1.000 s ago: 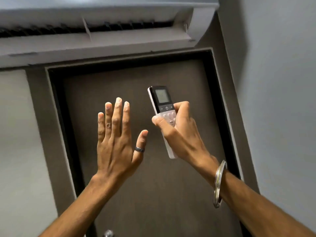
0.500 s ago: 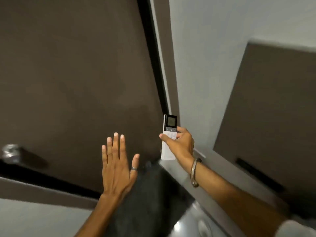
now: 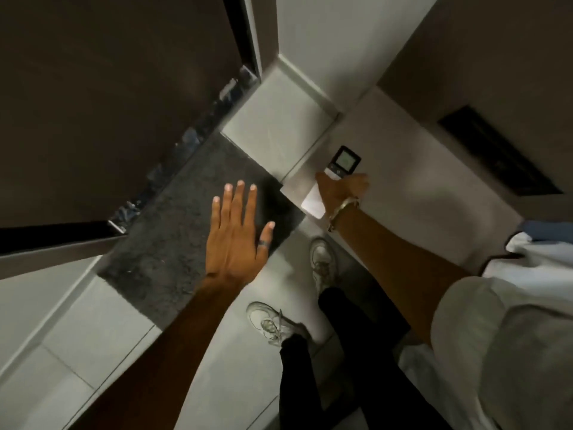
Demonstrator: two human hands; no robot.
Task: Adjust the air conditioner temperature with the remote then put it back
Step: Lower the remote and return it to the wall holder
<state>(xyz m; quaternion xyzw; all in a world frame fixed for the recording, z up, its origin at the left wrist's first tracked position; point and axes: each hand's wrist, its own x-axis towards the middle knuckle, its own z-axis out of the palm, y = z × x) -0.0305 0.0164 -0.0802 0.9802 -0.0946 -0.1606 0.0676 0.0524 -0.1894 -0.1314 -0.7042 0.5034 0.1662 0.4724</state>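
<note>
The white remote (image 3: 340, 167), with its dark top and lit screen, is gripped in my right hand (image 3: 341, 189), held out low over the floor by the wall corner. Its lower end sticks out below the palm. My left hand (image 3: 237, 234) hovers flat with fingers spread over a dark mat, holding nothing; a ring sits on the thumb. The air conditioner is out of view.
A dark door (image 3: 117, 97) fills the upper left. A dark mat (image 3: 173, 243) lies on the pale tiled floor (image 3: 273, 135). My two white shoes (image 3: 322, 262) stand below. A brown cabinet (image 3: 496, 88) with a dark vent is at right; white cloth (image 3: 542, 274) lies beside it.
The view has swung down from the air conditioner and door to the floor. My right hand has carried the remote lower and to the right. The left hand stays open.
</note>
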